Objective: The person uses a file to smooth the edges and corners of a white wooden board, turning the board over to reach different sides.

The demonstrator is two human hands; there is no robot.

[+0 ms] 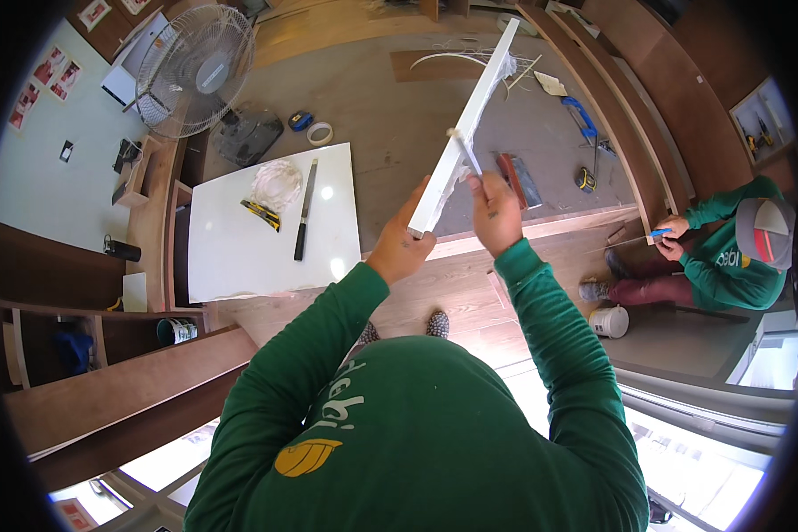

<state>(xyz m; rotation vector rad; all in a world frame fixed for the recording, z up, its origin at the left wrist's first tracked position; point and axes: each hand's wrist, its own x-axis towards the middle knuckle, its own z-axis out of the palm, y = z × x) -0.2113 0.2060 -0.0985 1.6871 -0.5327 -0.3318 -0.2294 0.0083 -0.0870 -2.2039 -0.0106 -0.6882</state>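
1. Two hands are busy: the left hand point(401, 248) grasps the near end of a long white strip point(482, 89), and the right hand point(496, 220) is clenched around a slim tool point(467, 152).
2. That strip is raised in front of the body, slanting up and away to the right; its far end has no hand on it.
3. White paste point(505, 68) clings in ragged folds along its right side. The tool crosses the strip near its middle; blur hides whether they touch.
4. The strip looks light and fairly stiff, since one hand bears it by an end, though its length probably makes the far end sway.
5. Its pasted side is likely soft, slippery and easily smeared, so the cleaner left face and the bare near end seem the best holds.
6. Left of the hands, a white panel point(335, 182) carries a heap of white putty point(277, 184), a yellow-and-black cutter point(262, 215) and a long knife point(306, 213).
7. Right of the strip, a flat trowel point(520, 182) lies on the grey floor point(372, 106).
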